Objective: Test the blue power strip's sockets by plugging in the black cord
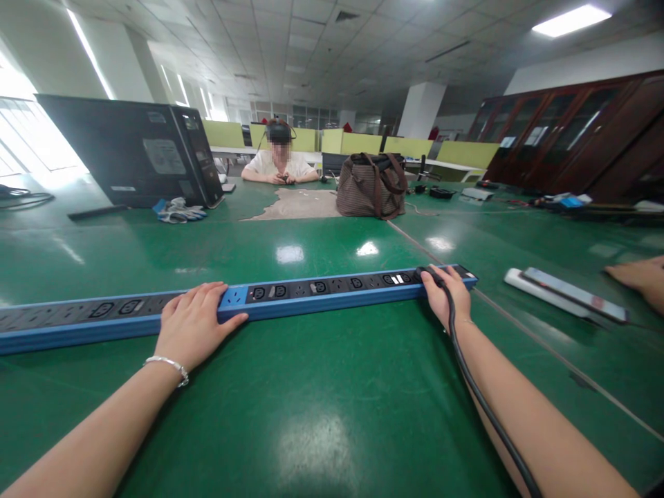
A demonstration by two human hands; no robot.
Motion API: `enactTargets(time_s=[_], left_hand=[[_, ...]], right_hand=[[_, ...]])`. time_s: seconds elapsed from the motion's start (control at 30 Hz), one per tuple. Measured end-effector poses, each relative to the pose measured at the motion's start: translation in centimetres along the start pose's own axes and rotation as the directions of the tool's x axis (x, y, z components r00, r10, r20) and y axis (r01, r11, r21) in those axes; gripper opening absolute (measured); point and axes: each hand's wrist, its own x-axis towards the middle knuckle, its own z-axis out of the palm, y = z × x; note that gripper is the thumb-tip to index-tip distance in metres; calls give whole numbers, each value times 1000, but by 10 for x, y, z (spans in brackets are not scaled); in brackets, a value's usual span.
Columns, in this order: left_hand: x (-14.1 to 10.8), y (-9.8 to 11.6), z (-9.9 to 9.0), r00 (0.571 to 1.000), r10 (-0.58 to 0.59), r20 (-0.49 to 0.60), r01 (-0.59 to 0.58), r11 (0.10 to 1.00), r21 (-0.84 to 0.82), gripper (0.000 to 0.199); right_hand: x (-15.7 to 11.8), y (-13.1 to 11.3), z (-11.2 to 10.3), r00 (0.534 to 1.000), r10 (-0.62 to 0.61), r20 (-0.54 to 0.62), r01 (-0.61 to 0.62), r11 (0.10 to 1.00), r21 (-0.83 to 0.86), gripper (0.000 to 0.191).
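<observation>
A long blue and black power strip [311, 304] lies across the green table, its row of sockets facing up. My left hand [193, 324] grips it left of centre, fingers over the top and thumb along the near side, beside a blue socket block. Near the strip's right end, my right hand [450, 299] is closed on a black plug [425, 272] at the sockets. How far the plug sits in the socket is hidden by my fingers. Its black cable [460, 356] runs back along my right forearm.
A phone [575, 294] rests on a white power strip [539, 296] at right, near another person's hand [640, 280]. Farther back are a computer tower [140, 155], gloves [179, 211], a brown bag [366, 187] and a seated person [280, 162] wearing a headset.
</observation>
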Motion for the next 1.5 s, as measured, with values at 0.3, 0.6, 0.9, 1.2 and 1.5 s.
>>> enactTargets(time_s=[0.3,0.6,0.9,1.2,1.5], left_hand=[[0,0,1,1000,3,0,-4,999,40,65],[0,0,1,1000,5,-6,-5,1000,20,62],[-1,-1,0,1000,4,-4,-3,1000,9,62],[-1,0,-1,1000,-5,3,5,1000,5,62],[-1,0,-1,1000,-6,3,6,1000,-8,62]], right_hand=[[-3,-7,-5,991,100,85,-104,993,47,43],[-3,-15,-7,993,91,69,-94,994,50,41],[-2,-13,-7,995,88,55,-90,996,26,42],[-1,-11,-7,997,49,60,-50,998,24,41],[-1,-9,-4,998,-21,56,19,1000,24,39]])
